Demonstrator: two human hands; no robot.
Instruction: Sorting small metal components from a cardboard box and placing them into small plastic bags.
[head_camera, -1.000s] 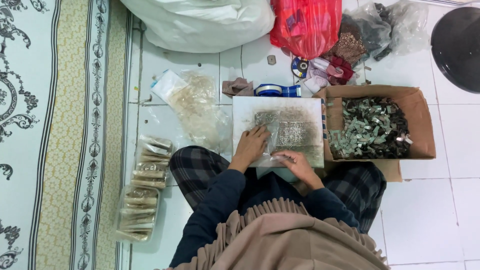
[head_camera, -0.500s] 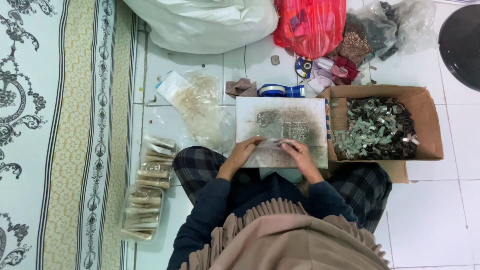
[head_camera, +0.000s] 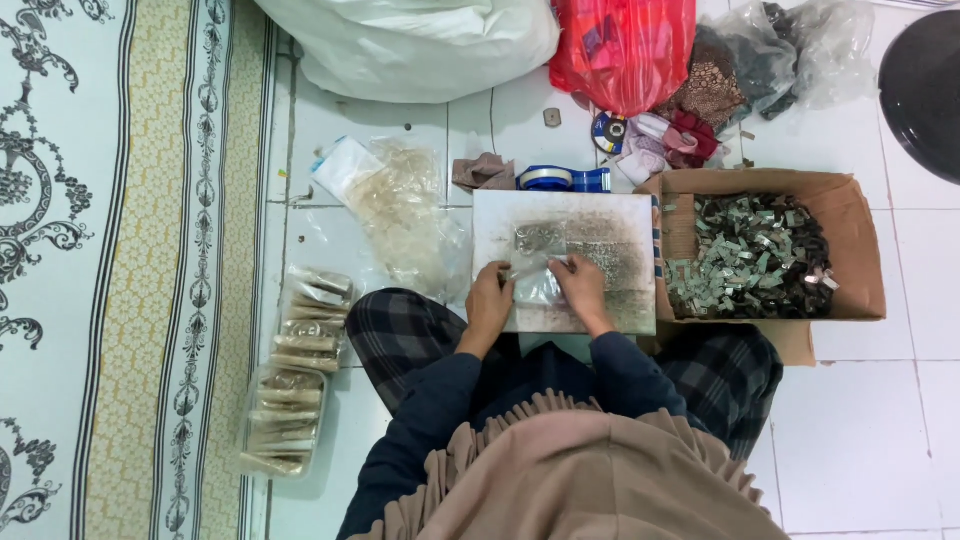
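- So, head view: both hands are pinching a small clear plastic bag (head_camera: 533, 280), left hand (head_camera: 490, 303) on its left edge and right hand (head_camera: 582, 288) on its right.
- The bag sits over a stained white board (head_camera: 610, 225) on the person's lap.
- Just right of that is a cardboard box (head_camera: 850, 215) of small metal bits; filled packets (head_camera: 295, 375) lie on the floor at left.

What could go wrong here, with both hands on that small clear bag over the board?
The clear bag, pinched between left hand and right hand, looks thin; it could slip and spill its small pieces across the board. The filled packets lie stacked right beside the knee and could be knocked over.
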